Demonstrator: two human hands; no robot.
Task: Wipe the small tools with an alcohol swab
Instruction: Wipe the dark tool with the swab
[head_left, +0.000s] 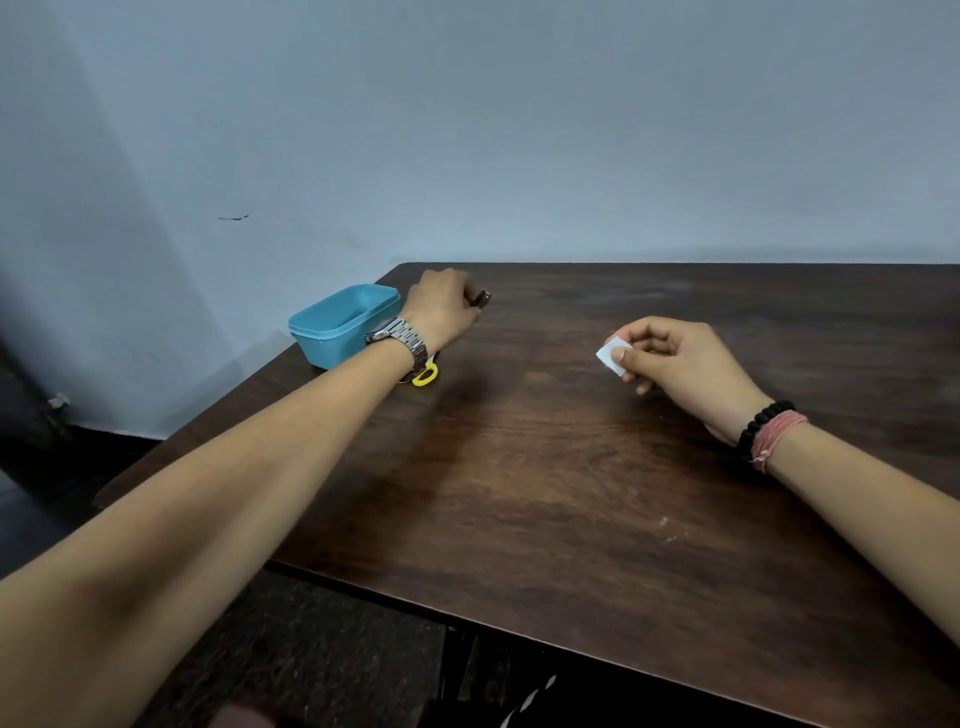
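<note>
The right hand (675, 358) pinches the alcohol swab (613, 355) in its fingers, ready to wipe; the left hand (439, 312) curls around a small dark tool (480, 300) beside the blue tub (340, 327), apparently fetching it.

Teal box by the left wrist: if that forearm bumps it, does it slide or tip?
Probably slides: the teal box looks like thin plastic, open-topped, likely light. It is low and wide, so tipping seems unlikely. It sits near the table corner and could go off.

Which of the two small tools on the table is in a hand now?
The dark small tool at the far edge, which the left hand grips. The other, with a yellow handle, lies untouched beside the blue box, under the left wrist.
</note>
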